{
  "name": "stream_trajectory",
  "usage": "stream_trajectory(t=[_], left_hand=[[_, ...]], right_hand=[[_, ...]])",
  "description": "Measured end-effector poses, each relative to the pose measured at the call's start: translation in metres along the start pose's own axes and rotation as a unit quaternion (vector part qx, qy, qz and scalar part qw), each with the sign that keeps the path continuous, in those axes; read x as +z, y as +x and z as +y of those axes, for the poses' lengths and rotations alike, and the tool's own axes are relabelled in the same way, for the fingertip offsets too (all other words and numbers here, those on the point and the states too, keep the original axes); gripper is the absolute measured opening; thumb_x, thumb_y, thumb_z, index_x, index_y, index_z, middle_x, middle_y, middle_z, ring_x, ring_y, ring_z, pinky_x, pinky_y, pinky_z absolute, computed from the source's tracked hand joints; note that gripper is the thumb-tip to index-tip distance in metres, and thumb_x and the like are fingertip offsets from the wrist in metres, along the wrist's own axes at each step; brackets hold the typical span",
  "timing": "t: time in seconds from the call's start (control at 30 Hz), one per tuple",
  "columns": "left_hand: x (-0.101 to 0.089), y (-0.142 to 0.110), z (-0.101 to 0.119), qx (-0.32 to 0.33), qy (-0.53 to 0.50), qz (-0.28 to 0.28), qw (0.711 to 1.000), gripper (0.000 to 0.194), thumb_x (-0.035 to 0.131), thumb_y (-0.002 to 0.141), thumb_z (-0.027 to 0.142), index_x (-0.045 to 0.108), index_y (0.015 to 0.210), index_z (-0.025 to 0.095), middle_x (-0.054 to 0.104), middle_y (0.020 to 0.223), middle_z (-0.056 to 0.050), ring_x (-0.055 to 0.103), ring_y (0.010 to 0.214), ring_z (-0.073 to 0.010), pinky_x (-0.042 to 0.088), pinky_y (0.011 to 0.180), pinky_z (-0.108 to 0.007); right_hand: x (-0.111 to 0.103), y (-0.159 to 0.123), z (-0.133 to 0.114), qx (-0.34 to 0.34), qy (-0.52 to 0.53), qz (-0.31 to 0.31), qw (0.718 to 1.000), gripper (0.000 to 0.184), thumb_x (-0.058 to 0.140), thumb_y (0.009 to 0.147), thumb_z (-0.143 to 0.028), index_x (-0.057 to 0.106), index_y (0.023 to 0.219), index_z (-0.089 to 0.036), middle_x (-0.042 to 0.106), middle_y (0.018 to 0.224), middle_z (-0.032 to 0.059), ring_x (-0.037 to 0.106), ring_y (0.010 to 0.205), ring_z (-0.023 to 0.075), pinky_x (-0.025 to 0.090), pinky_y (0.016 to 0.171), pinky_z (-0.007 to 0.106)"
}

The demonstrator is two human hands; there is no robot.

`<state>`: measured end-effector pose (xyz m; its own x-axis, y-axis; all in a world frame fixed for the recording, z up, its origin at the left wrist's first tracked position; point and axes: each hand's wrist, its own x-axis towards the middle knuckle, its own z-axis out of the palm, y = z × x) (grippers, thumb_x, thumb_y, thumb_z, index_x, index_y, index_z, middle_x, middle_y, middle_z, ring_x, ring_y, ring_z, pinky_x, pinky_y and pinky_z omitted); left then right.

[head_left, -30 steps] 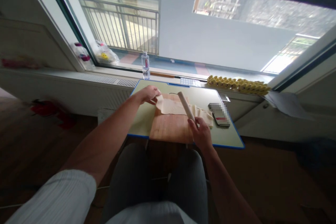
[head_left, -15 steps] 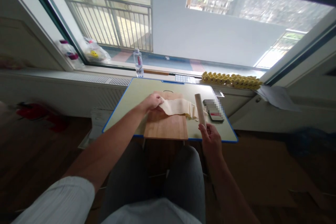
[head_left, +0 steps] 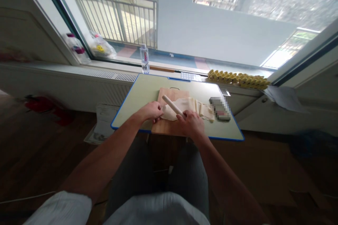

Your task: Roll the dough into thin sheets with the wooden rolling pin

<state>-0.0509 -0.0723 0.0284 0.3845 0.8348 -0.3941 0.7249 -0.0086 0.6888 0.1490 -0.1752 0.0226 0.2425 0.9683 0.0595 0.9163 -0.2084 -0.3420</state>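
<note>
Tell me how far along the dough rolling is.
Done: a sheet of dough already lies flattened across the wooden board and onto the table. In hand: the right hand grips the rolling pin over the sheet's left end, which the left hand holds. Left: the sheet looks folded and uneven toward the right, so more rolling probably remains.

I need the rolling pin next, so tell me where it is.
In the head view the rolling pin lies slanted over the dough sheet on the wooden board, gripped by the right hand.
</note>
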Motion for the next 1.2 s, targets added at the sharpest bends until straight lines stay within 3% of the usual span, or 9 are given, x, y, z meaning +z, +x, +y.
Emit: stream_trajectory(t=[0.1, 0.3, 0.33, 0.4, 0.47, 0.53, 0.77, 0.93, 1.2], left_hand=[[-0.014, -0.003, -0.003, 0.010, 0.066, -0.005, 0.998, 0.011, 0.071, 0.078, 0.022, 0.068, 0.069, 0.018, 0.068, 0.058, 0.000, 0.059, 0.045, -0.0132, 0.044, 0.048, -0.024], [-0.036, -0.011, -0.005, 0.016, 0.058, -0.135, 0.989, 0.017, 0.075, 0.076, 0.031, 0.074, 0.066, 0.018, 0.066, 0.058, -0.001, 0.056, 0.049, -0.0139, 0.043, 0.051, -0.026], [-0.037, -0.011, -0.005, 0.018, 0.068, -0.112, 0.991, 0.019, 0.074, 0.079, 0.033, 0.074, 0.068, 0.018, 0.067, 0.060, -0.002, 0.057, 0.052, -0.0147, 0.043, 0.053, -0.027], [-0.033, -0.010, -0.006, 0.032, 0.082, 0.031, 0.996, 0.022, 0.070, 0.085, 0.038, 0.076, 0.075, 0.019, 0.071, 0.068, -0.004, 0.062, 0.062, -0.0173, 0.047, 0.059, -0.027], [-0.025, -0.005, -0.003, 0.068, 0.078, 0.211, 0.972, 0.022, 0.067, 0.090, 0.040, 0.077, 0.088, 0.021, 0.077, 0.085, -0.006, 0.068, 0.081, -0.0207, 0.053, 0.075, -0.029], [-0.014, 0.005, 0.003, 0.113, 0.076, 0.299, 0.945, 0.022, 0.063, 0.095, 0.040, 0.076, 0.104, 0.023, 0.079, 0.108, -0.008, 0.069, 0.104, -0.0238, 0.054, 0.097, -0.033], [0.007, 0.055, 0.023, 0.131, 0.211, 0.192, 0.950, 0.055, 0.063, 0.095, 0.054, 0.065, 0.141, 0.024, 0.058, 0.158, -0.013, 0.048, 0.148, -0.0328, 0.037, 0.125, -0.048], [0.009, 0.070, 0.020, 0.130, 0.245, 0.202, 0.939, 0.060, 0.047, 0.102, 0.051, 0.055, 0.154, 0.023, 0.051, 0.166, -0.013, 0.045, 0.152, -0.0306, 0.032, 0.128, -0.050], [0.010, 0.085, 0.027, 0.138, 0.305, 0.124, 0.934, 0.072, 0.034, 0.105, 0.056, 0.034, 0.171, 0.027, 0.026, 0.181, -0.009, 0.021, 0.166, -0.0361, 0.011, 0.133, -0.066]], right_hand=[[0.004, 0.001, -0.006, -0.010, -0.016, 0.005, 1.000, 0.031, 0.063, 0.104, -0.051, 0.076, 0.112, -0.024, 0.076, 0.119, 0.0112, 0.066, 0.118, 0.0301, 0.047, 0.093, 0.038], [0.009, -0.001, -0.001, -0.039, -0.023, 0.017, 0.999, 0.027, 0.069, 0.101, -0.047, 0.076, 0.114, -0.024, 0.076, 0.119, 0.0085, 0.065, 0.118, 0.0281, 0.047, 0.093, 0.036], [0.009, -0.002, 0.001, -0.043, -0.024, 0.018, 0.999, 0.026, 0.070, 0.101, -0.046, 0.076, 0.114, -0.024, 0.076, 0.119, 0.0081, 0.065, 0.117, 0.0280, 0.047, 0.092, 0.036], [0.011, -0.005, 0.005, -0.054, -0.023, 0.025, 0.998, 0.025, 0.071, 0.100, -0.046, 0.077, 0.113, -0.025, 0.076, 0.117, 0.0074, 0.065, 0.116, 0.0276, 0.047, 0.092, 0.036], [0.012, -0.006, 0.008, -0.067, -0.020, 0.033, 0.997, 0.024, 0.072, 0.100, -0.046, 0.078, 0.113, -0.027, 0.076, 0.116, 0.0071, 0.065, 0.115, 0.0273, 0.047, 0.093, 0.035], [0.011, -0.005, 0.010, -0.081, -0.017, 0.035, 0.996, 0.024, 0.073, 0.099, -0.047, 0.079, 0.112, -0.027, 0.076, 0.116, 0.0070, 0.065, 0.115, 0.0271, 0.048, 0.095, 0.035], [0.008, 0.017, 0.007, -0.055, -0.054, 0.041, 0.996, 0.046, 0.045, 0.112, -0.052, 0.069, 0.141, -0.026, 0.065, 0.149, 0.0108, 0.054, 0.139, 0.0319, 0.041, 0.118, 0.048], [0.014, 0.031, 0.007, -0.005, -0.085, 0.046, 0.995, 0.061, 0.033, 0.112, -0.052, 0.047, 0.164, -0.023, 0.040, 0.173, 0.0106, 0.031, 0.159, 0.0372, 0.025, 0.128, 0.061], [0.018, 0.044, 0.014, 0.018, -0.074, 0.047, 0.996, 0.064, 0.033, 0.111, -0.050, 0.043, 0.166, -0.020, 0.040, 0.173, 0.0132, 0.031, 0.159, 0.0380, 0.024, 0.128, 0.064]])
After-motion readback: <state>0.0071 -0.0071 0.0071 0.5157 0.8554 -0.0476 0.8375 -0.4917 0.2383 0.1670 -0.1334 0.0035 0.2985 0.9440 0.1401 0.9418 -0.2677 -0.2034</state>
